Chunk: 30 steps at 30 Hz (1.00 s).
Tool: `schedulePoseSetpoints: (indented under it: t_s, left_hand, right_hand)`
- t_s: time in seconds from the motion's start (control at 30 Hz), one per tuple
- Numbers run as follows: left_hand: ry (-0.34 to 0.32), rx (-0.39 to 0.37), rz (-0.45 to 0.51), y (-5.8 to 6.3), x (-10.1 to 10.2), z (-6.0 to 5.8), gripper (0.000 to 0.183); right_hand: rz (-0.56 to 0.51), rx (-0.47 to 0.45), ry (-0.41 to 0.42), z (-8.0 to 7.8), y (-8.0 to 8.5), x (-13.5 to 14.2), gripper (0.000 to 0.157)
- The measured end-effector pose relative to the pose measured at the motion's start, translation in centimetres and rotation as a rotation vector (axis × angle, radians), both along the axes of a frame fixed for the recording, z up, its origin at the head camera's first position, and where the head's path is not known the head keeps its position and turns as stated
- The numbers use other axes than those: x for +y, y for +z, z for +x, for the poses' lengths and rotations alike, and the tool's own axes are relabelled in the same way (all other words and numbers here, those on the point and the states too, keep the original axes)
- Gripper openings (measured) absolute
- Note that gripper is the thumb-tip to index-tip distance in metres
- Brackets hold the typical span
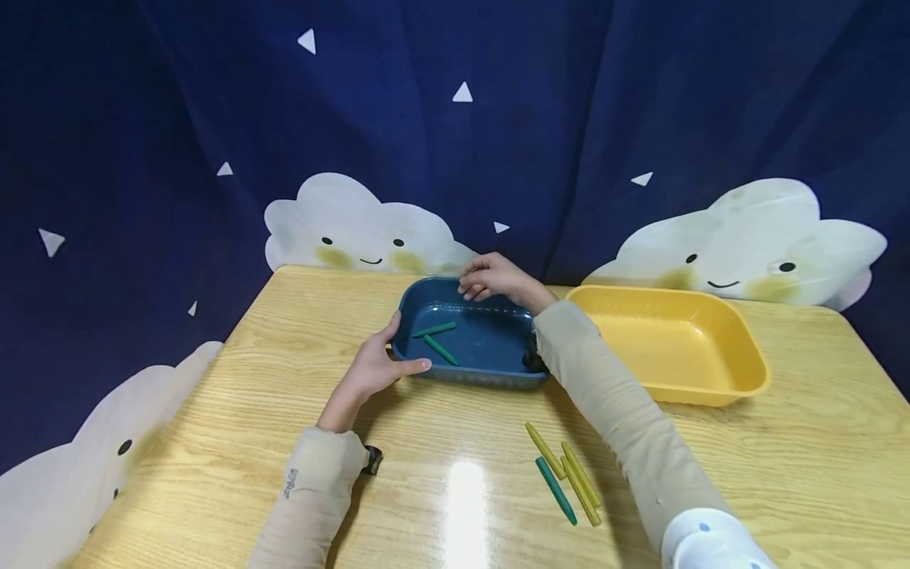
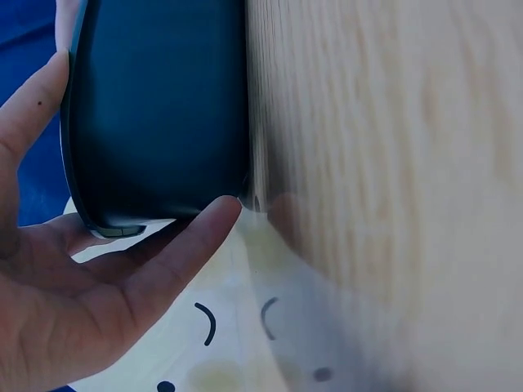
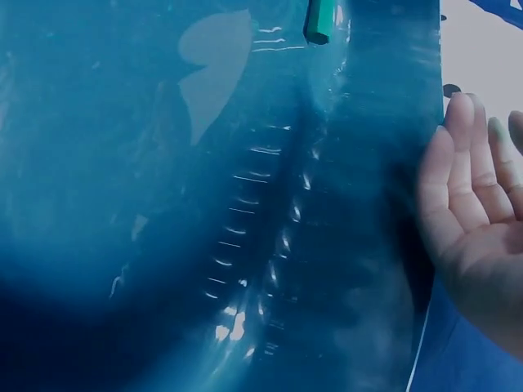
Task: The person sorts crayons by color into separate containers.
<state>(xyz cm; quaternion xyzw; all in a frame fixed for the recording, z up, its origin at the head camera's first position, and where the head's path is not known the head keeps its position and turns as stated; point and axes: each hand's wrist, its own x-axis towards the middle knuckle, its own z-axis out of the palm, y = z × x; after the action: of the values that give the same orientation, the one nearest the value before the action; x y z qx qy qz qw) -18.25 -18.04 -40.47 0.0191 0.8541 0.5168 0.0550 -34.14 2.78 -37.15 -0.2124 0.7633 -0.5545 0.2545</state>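
Note:
A dark blue plastic basin (image 1: 490, 340) stands near the table's back edge. Inside it lie two green crayons, one against the left end (image 1: 434, 329) and one slanting below it (image 1: 441, 350). My left hand (image 1: 374, 362) spreads around the basin's near left corner, thumb along the near rim. From the left wrist view, its fairly straight fingers (image 2: 176, 265) press against the outer wall (image 2: 155, 106). My right hand (image 1: 499, 280) hovers at the far rim, fingers loosely bent and holding nothing. The right wrist view shows that hand (image 3: 482, 196) beside the rim, a green crayon (image 3: 319, 23) farther inside.
To the right stands a yellow basin (image 1: 661, 348). On the near part of the wooden table (image 1: 249, 411) lie several yellow crayons (image 1: 546, 450) and one green crayon (image 1: 557, 491). A dark blue curtain (image 1: 398, 118) with clouds hangs behind the table. My right forearm crosses between the basins.

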Motion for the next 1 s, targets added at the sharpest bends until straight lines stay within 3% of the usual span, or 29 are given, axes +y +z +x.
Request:
schedulePoseSetpoints:
  t_s: [0.27,0.7,1.0]
  left_hand:
    - [0.002,-0.014,-0.013,0.1,0.0,0.1,0.097]
    - [0.006,-0.036,-0.002,0.3,0.0,0.0,0.098]
    - [-0.005,-0.033,0.000,0.1,-0.1,0.0,0.099]
  right_hand:
    - [-0.017,-0.022,-0.015,0.4,0.4,0.3,0.030]
    - [-0.090,0.055,-0.019,2.4,4.4,1.2,0.020]
    - [-0.064,0.116,0.039,4.2,5.5,2.4,0.022]
